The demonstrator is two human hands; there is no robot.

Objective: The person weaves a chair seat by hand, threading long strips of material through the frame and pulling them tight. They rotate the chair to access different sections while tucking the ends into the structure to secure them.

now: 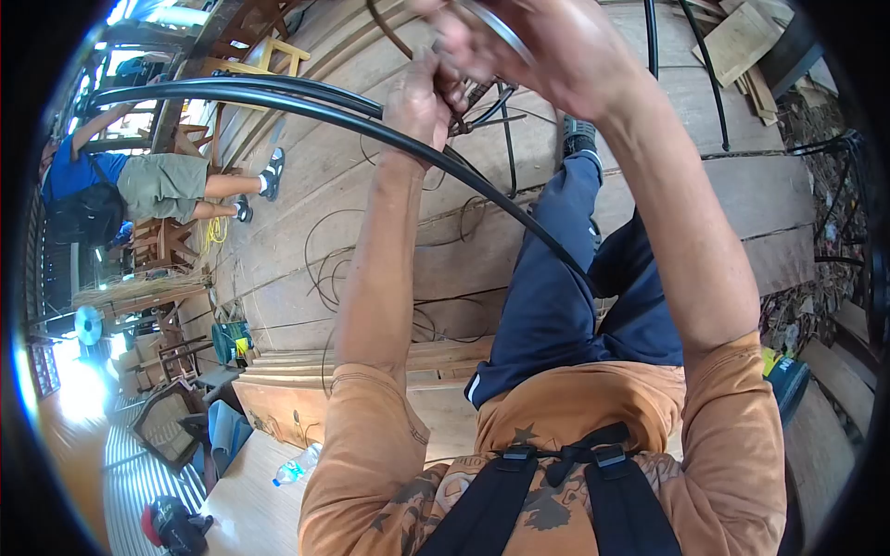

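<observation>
My left hand (pixel 417 102) is closed, its fingers pinched beside a cluster of dark thin rods and ties (pixel 477 107); what they hold is too small to make out. Just above and to the right is my right hand (pixel 528 46), smeared by motion, so its finger position does not show. A shiny pale metal strip (pixel 496 28) crosses it. A long black tube (pixel 306 113) arches from the far left, over my left wrist, down toward my dark blue trousers (pixel 547 278). Another black tube (pixel 343 94) runs behind it.
Wooden boards (pixel 464 269) form the floor, with loose thin wire (pixel 324 269) on it. At left stands another person (pixel 158 185) in a blue shirt. Below lie stacked planks (pixel 371 361) and a plastic bottle (pixel 298 465). Further black tubes (pixel 709 74) hang at upper right.
</observation>
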